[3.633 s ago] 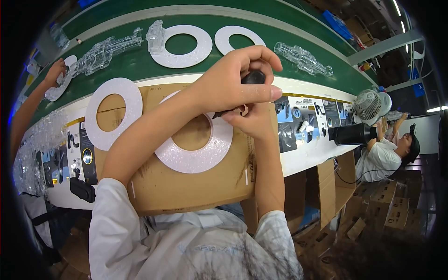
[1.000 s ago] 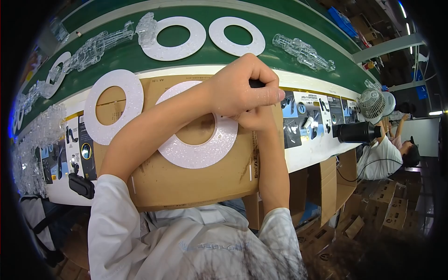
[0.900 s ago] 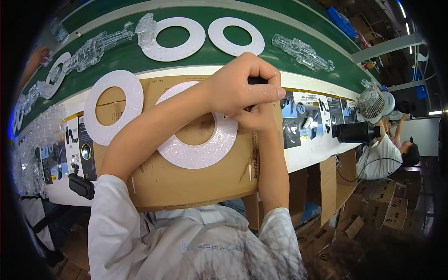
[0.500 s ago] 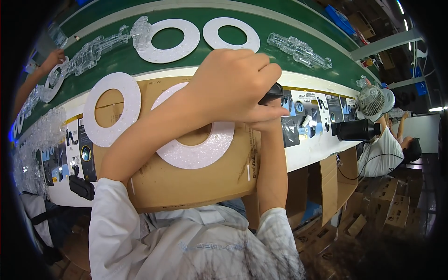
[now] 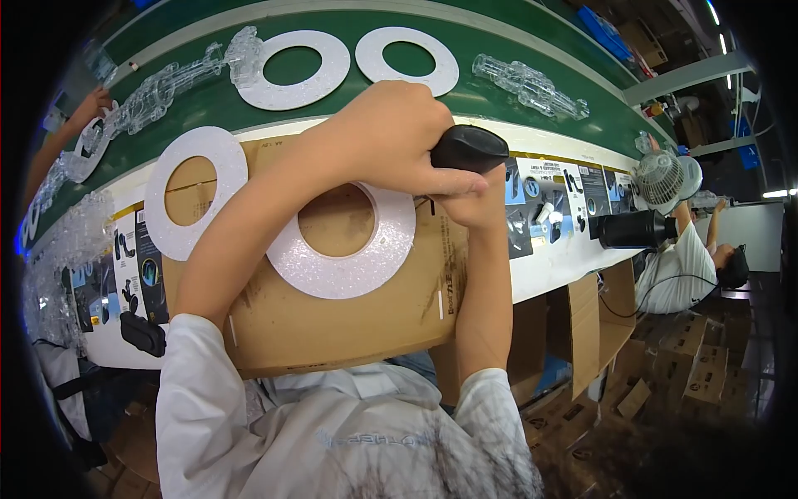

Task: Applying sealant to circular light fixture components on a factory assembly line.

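Note:
My left hand (image 5: 395, 137) reaches across from the left, its fingers curled round a rounded black object (image 5: 470, 148) whose smooth end sticks out at the right; I cannot make out its kind. The left thumb lies across my right hand (image 5: 475, 206), close under the object. Most of the right fingers are hidden behind the left hand. Below both hands a speckled white ring (image 5: 345, 270) lies on a brown cardboard sheet (image 5: 357, 328), partly covered by my left forearm. A second white ring (image 5: 229, 179) lies on the sheet's left part.
Two more rings (image 5: 332, 75) (image 5: 445, 62) and clear plastic pieces (image 5: 532, 90) lie on the green belt (image 5: 416, 104). Printed packages (image 5: 532, 204), a black bottle-like cylinder (image 5: 633, 231) and a fan (image 5: 662, 181) stand right. Another person's hand (image 5: 98, 101) is far left.
My left hand has turned and moved slightly left, so more of the black object shows. The right hand has shifted a little with it.

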Demonstrator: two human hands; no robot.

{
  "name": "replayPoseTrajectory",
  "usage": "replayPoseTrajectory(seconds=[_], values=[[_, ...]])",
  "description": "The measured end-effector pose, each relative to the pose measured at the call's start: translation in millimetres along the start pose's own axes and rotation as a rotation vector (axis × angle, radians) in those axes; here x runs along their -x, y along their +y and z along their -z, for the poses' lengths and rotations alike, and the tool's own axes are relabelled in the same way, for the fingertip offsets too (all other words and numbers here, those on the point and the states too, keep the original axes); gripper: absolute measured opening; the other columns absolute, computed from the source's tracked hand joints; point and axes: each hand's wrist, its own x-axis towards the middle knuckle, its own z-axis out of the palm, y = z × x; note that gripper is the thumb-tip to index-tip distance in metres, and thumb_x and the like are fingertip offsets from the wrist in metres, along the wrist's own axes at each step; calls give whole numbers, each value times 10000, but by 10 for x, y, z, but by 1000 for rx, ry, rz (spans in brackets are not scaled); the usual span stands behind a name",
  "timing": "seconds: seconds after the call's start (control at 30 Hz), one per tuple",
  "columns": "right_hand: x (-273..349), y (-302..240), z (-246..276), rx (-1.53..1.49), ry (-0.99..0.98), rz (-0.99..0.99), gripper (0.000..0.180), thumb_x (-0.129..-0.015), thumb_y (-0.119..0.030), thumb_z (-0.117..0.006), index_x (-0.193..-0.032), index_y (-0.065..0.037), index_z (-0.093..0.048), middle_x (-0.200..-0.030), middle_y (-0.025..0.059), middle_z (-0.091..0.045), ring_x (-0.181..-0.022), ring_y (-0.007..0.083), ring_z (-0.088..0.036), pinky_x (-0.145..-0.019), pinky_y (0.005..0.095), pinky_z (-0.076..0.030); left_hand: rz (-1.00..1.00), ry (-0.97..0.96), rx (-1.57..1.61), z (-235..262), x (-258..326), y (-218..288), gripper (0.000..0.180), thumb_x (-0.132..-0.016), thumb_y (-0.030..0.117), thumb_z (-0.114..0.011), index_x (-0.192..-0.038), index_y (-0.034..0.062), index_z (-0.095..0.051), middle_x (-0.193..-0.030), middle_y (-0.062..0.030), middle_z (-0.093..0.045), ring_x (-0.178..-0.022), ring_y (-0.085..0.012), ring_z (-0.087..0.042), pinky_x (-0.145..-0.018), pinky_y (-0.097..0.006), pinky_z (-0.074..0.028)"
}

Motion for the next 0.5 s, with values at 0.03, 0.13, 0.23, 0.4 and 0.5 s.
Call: replayPoseTrajectory(seconds=[0.03, 0.13, 0.23, 0.4, 0.5], values=[[6, -2, 7, -4, 12, -22, 254, -593, -13, -753, -836, -21, -680, -763, 57, -692, -692, 147, -657, -633, 296, -526, -48, -5, 43, -26, -6, -24, 590, -743, 520, -736, -529, -2, -565, -465, -158, -483, -441, -348, -509, -463, -374, -424], [-9, 4, 12, -79, -62, -61, 234, -591, -13, -756, -813, -26, -683, -759, 61, -693, -694, 151, -662, -631, 297, -525, -134, -2, 109, -58, -5, -98, 543, -759, 453, -747, -522, 3, -558, -461, -159, -471, -431, -349, -491, -450, -375, -406], [-1, 52, 18, -53, -88, -63, 232, -587, -16, -758, -807, -26, -684, -753, 64, -693, -687, 156, -664, -628, 298, -524, -176, 11, 152, -93, 1, -141, 518, -761, 405, -761, -511, 7, -543, -461, -157, -471, -426, -347, -481, -443, -372, -397], [-6, 90, 38, -55, -121, -55, 237, -578, -27, -758, -804, -29, -687, -742, 65, -694, -683, 163, -668, -622, 301, -523, -183, -7, 168, -116, 0, -167, 513, -773, 381, -761, -502, 13, -528, -461, -154, -471, -422, -342, -480, -436, -368, -390], [-7, 106, 42, -52, -125, -54, 251, -573, -31, -763, -813, -29, -688, -742, 66, -697, -686, 165, -670, -624, 305, -525, -199, -9, 200, -142, -4, -189, 493, -780, 361, -761, -509, 17, -534, -462, -150, -477, -422, -337, -485, -434, -364, -390]])
